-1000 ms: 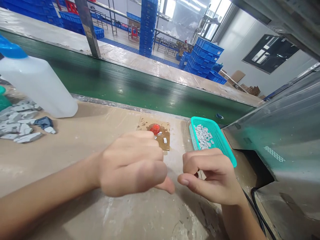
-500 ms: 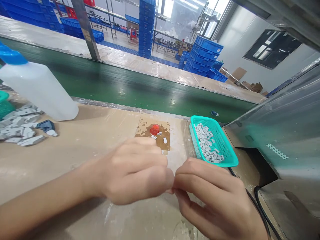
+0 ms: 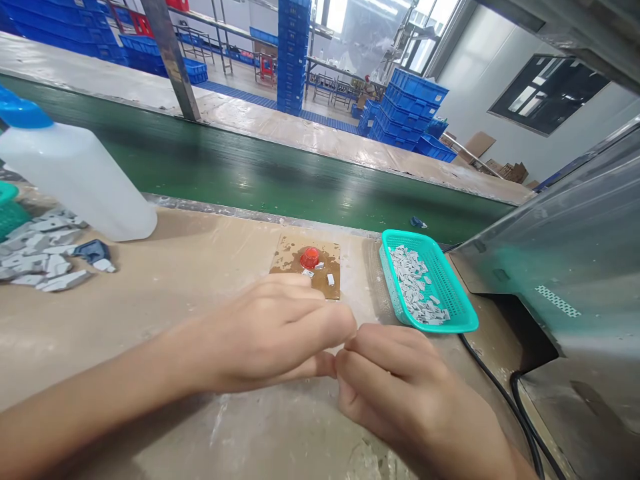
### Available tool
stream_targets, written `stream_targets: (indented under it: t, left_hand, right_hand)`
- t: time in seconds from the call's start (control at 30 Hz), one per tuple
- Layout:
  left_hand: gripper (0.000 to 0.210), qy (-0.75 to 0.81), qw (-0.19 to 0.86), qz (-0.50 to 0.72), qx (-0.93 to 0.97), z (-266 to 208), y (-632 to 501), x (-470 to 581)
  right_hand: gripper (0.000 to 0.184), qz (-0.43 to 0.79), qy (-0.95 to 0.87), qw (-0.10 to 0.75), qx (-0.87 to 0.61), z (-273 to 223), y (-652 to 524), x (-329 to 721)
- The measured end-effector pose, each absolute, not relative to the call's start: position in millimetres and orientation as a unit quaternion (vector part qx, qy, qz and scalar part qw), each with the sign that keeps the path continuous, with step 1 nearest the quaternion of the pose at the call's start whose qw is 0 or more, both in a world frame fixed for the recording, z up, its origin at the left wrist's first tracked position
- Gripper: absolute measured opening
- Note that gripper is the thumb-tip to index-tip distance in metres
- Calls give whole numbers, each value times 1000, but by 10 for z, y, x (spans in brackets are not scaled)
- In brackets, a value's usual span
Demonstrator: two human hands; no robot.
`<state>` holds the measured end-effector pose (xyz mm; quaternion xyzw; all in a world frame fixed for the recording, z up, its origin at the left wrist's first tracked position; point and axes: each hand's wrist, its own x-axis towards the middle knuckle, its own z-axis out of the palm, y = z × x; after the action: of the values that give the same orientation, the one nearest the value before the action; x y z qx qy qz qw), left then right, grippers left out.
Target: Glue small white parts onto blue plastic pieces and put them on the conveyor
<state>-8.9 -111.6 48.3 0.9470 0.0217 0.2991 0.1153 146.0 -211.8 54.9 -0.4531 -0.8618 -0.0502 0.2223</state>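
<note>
My left hand [image 3: 280, 333] and my right hand [image 3: 405, 380] meet fingertip to fingertip above the tabletop. Both are closed in a pinch, and whatever lies between the fingers is hidden. Just beyond them, a wet brown board [image 3: 334, 257] carries a small red cup-like piece [image 3: 309, 257] and a few small light-grey pieces [image 3: 331, 279]. Right of the board, a turquoise basket [image 3: 457, 293] holds many small grey pieces [image 3: 413, 283]. At the far left lie larger grey pieces [image 3: 55, 263] in a heap, with a dark blue piece [image 3: 93, 251] beside them.
A white bottle with a blue top [image 3: 95, 173] stands at the left. A green conveyor belt [image 3: 240, 177] runs behind the table, carrying a small dark item [image 3: 417, 222]. Metal machinery [image 3: 575, 247] and black cables [image 3: 500, 390] border the right side. Blue crates [image 3: 405, 107] are stacked beyond.
My fingers have shifted their pinch and my right hand has turned and drawn slightly left. The small dark item on the belt has moved left.
</note>
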Motion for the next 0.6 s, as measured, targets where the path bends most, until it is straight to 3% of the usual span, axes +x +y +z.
stream_targets:
  t: [0.17, 0.37, 0.5, 0.6]
  left_hand:
    - [25, 28, 107, 286, 952, 501, -1123, -96]
    - [41, -28, 86, 348, 933, 477, -1126, -94]
    - [31, -48, 78, 392, 915, 438, -1121, -94]
    - [20, -3, 144, 365, 920, 480, -1136, -102]
  right_hand:
    - [21, 19, -860, 248, -446, 487, -2048, 1477]
    - [17, 95, -828, 344, -432, 476, -1984, 1463]
    - [19, 185, -796, 384, -429, 505, -1890, 1490]
    - [18, 267, -766, 380, -445, 501, -1787, 1570]
